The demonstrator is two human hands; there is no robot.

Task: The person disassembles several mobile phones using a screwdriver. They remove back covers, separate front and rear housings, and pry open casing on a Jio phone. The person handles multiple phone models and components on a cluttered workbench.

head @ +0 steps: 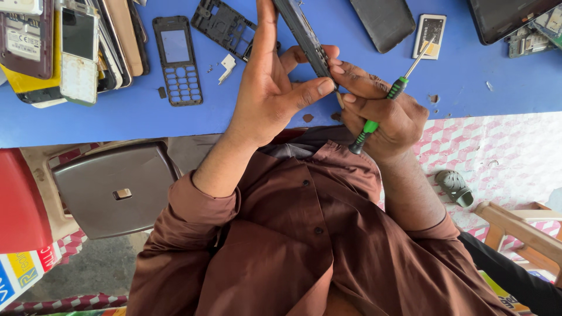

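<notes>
My left hand (270, 88) grips a slim dark phone body (302, 34), held edge-on above the blue table (117, 117). My right hand (383, 111) touches the lower end of that phone with its fingertips and holds a green and black screwdriver (389, 93), its metal shaft pointing up and right. A black keypad front cover (177, 59) lies flat on the table to the left. A black inner frame (225, 26) lies beside it, with a small white plastic piece (227, 65) below.
A pile of phones and covers (70, 50) fills the table's left end. A dark back cover (383, 22), a battery (429, 35) and a dark device (506, 17) lie at the right. A grey stool (114, 190) stands below left. A sandal (455, 187) lies on the patterned floor.
</notes>
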